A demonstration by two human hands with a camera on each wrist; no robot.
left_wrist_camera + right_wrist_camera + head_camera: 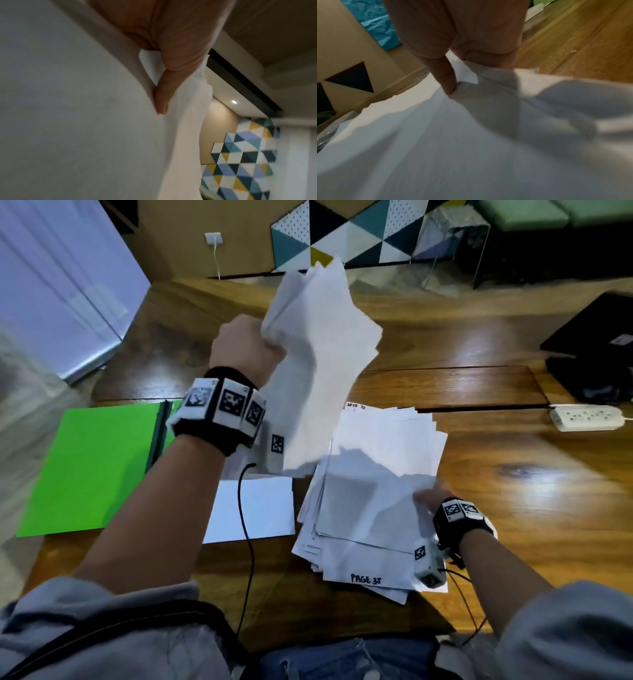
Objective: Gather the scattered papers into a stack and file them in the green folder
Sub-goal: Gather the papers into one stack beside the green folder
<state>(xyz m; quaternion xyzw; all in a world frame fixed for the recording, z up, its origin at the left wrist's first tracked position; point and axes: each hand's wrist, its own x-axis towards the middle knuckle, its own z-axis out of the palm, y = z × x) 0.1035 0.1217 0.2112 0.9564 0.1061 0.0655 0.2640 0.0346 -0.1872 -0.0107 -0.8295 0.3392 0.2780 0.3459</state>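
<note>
My left hand (246, 344) is raised above the table and grips a bunch of white sheets (325, 364) by one edge; the sheets hang down from it. In the left wrist view the thumb (163, 97) presses into that paper (85, 121). An untidy pile of white papers (376, 474) lies on the wooden table (513, 474), one marked "PAGE 35". My right hand (431, 498) pinches the pile's right edge, thumb (447, 81) on top of the sheets (471, 148). The open green folder (89, 470) lies at the left. A single white sheet (253, 508) rests beside it.
A white power strip (585, 417) lies at the right of the table, with a black laptop or case (596, 337) behind it. Black wrist-camera cables (246, 525) trail over the near edge. A panel with coloured triangles (359, 231) stands beyond the table.
</note>
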